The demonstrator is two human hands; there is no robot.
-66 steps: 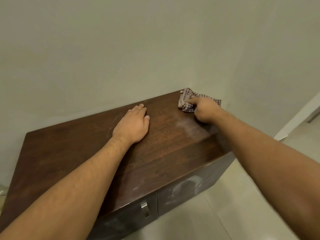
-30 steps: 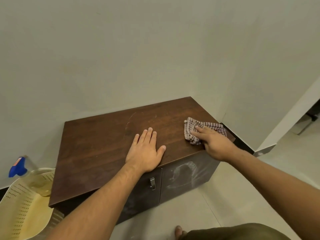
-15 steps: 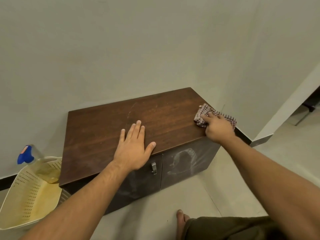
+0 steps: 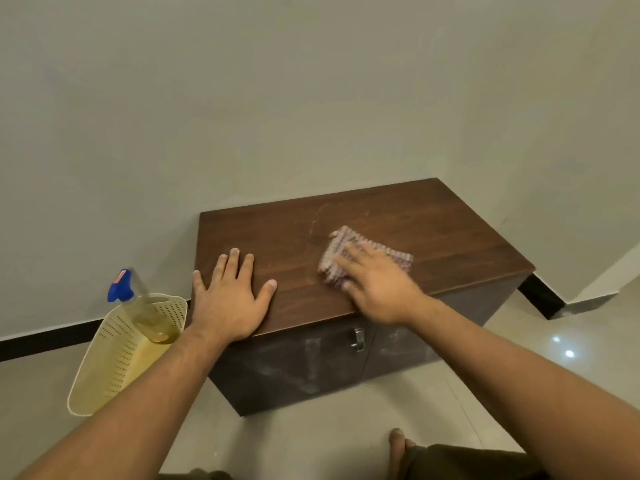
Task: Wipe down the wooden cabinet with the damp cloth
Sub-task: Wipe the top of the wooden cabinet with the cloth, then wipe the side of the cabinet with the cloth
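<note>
the left hand (image 4: 230, 299) lies flat on the cabinet (image 4: 450, 237) top at its 8 o'clock corner, fingers straight and a little spread, thumb out toward 3 o'clock, holding nothing. the right hand (image 4: 377, 285), blurred, presses the checked cloth (image 4: 330, 258) onto the top near its middle, fingers straight over it as far as the blur lets me tell, with the cloth showing past the fingertips toward 11 and 2 o'clock. a basket (image 4: 104, 358) stands on the floor at the cabinet's 9 o'clock, just beside it, with a blue-capped bottle (image 4: 119, 289) leaning in it.
</note>
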